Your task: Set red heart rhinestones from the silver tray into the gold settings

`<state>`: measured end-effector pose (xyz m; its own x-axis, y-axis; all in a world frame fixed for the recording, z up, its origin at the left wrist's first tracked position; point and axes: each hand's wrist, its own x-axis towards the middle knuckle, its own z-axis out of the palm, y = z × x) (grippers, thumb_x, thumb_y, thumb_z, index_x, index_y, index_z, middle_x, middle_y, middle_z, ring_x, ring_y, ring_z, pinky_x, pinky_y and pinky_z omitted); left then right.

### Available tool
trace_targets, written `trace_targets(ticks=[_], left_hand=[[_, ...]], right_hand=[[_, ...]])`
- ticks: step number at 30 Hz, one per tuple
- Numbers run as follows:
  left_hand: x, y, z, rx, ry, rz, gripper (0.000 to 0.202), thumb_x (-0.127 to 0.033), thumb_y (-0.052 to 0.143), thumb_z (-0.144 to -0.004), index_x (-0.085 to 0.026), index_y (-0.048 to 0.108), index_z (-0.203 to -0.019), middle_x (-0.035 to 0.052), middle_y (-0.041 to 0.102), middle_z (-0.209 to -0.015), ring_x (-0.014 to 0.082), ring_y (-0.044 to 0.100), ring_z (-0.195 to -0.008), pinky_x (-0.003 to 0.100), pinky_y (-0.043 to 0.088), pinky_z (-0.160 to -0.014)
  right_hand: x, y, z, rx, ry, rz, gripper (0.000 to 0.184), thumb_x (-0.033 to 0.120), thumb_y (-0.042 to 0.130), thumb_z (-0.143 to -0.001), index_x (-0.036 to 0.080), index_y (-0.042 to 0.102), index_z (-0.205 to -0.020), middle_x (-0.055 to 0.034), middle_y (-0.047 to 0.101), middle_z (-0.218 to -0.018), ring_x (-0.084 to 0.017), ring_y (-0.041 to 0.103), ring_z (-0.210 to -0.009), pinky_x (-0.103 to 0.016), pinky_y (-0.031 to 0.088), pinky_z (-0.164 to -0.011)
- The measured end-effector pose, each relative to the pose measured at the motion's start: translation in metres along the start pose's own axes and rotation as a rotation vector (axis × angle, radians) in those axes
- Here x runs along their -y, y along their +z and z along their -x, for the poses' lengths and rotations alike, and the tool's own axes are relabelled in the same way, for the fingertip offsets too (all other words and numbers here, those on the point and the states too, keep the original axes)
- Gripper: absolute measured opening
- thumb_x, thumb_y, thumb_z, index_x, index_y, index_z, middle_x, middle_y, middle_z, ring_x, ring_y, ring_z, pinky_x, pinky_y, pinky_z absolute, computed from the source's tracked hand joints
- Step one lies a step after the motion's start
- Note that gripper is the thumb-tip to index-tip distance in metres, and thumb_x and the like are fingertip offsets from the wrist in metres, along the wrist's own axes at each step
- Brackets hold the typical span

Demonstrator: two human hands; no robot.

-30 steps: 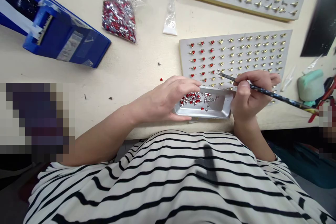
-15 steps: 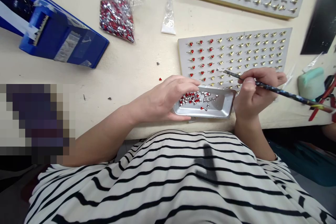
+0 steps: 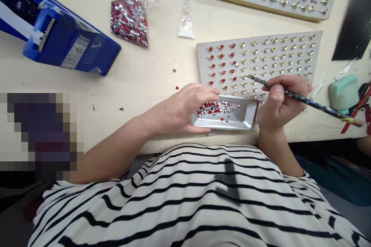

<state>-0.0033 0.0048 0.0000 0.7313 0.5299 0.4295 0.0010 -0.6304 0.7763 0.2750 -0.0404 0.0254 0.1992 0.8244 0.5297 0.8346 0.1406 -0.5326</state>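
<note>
My left hand [image 3: 189, 104] grips the left end of a small silver metal tray [image 3: 247, 123], fingers over its far edge and thumb along the near side. Loose red and silver heart-shaped stones [image 3: 213, 109] lie in the tray, mostly at its left. My right hand [image 3: 284, 98] pinches a thin, dark, speckled stick [image 3: 301, 97] like a pencil. The stick's tip is above a grey foam board [image 3: 203, 70] of gold-coloured rings in rows. Red stones sit in the ring heads at the left; the others show bare gold. One silver-looking stone [image 3: 236, 65] rests beside a red-stoned ring.
A second ring board [image 3: 261, 2] lies at the back. Left of it are a small clear bag [image 3: 186, 23], a bag of red stones [image 3: 129, 19] and a blue tape dispenser [image 3: 78, 46]. One loose red stone [image 3: 177, 87] lies near my left hand. A green block [image 3: 344, 92] and red-handled tools [image 3: 355, 114] are at right.
The silver-looking stone, earlier near the stick's tip, now lies farther back and left beside a red-stoned ring. The stick's tip has shifted slightly right. My left hand and the tray have hardly moved.
</note>
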Motion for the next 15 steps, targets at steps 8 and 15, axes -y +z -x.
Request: trace_targets(ticks=[8,15], left_hand=[[0.001,0.0,0.0,-0.007,0.011,-0.008,0.077,-0.038,0.086,-0.089,-0.021,0.042,-0.149,0.0171,0.065,-0.147,0.0278,0.064,-0.14,0.049,0.057,-0.119],[0.002,0.001,0.0,-0.007,0.01,-0.014,0.08,-0.037,0.088,-0.087,-0.022,0.041,-0.15,0.0164,0.065,-0.147,0.0282,0.065,-0.14,0.05,0.058,-0.118]], right_hand=[[0.003,0.002,-0.005,0.136,0.022,0.03,0.023,0.037,0.049,-0.105,0.026,0.068,-0.099,0.0015,0.073,-0.088,-0.018,0.062,-0.089,-0.046,0.033,-0.097],[0.007,0.005,-0.013,0.211,0.061,0.091,0.022,0.038,0.048,-0.103,0.029,0.068,-0.102,0.0026,0.074,-0.09,-0.019,0.065,-0.091,-0.05,0.036,-0.1]])
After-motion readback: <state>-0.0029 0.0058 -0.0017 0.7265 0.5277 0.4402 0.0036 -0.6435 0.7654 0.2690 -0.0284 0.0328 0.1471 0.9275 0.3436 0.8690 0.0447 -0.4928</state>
